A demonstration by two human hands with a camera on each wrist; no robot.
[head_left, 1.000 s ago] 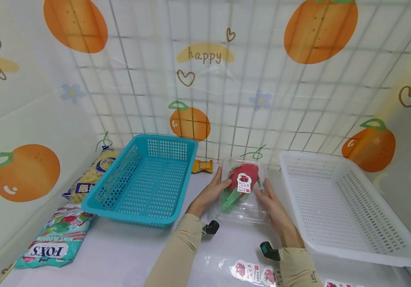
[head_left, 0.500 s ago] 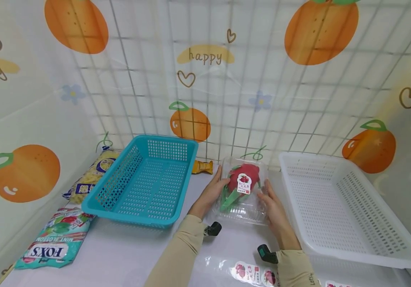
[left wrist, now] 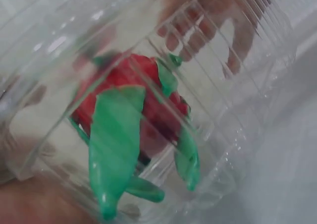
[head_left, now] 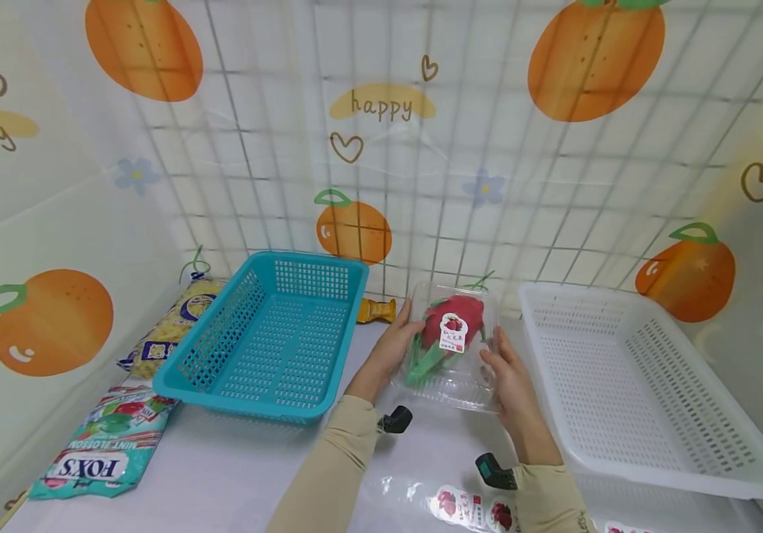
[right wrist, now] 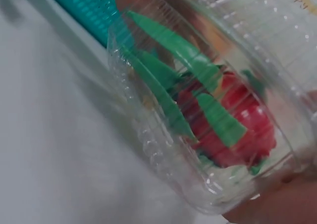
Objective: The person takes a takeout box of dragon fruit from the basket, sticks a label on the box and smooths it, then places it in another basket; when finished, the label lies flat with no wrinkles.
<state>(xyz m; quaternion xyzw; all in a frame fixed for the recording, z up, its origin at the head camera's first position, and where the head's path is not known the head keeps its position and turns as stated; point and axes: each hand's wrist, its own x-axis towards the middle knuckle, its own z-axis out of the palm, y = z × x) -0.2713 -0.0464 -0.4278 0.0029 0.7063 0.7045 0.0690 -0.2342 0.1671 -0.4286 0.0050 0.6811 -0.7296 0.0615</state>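
Note:
Both hands hold a clear plastic clamshell box (head_left: 464,391) between them in the head view. My left hand (head_left: 386,357) grips its left side, and my right hand (head_left: 514,381) grips the right side, thumbs toward the lid. Inside lies a red dragon fruit (head_left: 471,311) with long green scales, also seen through the clear wall in the left wrist view as a red fruit (left wrist: 148,105). A white printed sticker (head_left: 453,333) is on the lid above the fruit. The box (right wrist: 168,169) appears raised off the table and tilted in the right wrist view. Fingers behind it are partly blurred.
A teal basket (head_left: 248,403) stands left of the box and a white basket (head_left: 674,474) to the right. Two snack bags (head_left: 104,444) lie at far left. A small orange packet (head_left: 378,309) sits near the back wall. A sticker strip (head_left: 461,505) lies in front.
Both hands have lifted the box slightly and tilted it, its far edge now higher in the head view. The baskets and bags have stayed put.

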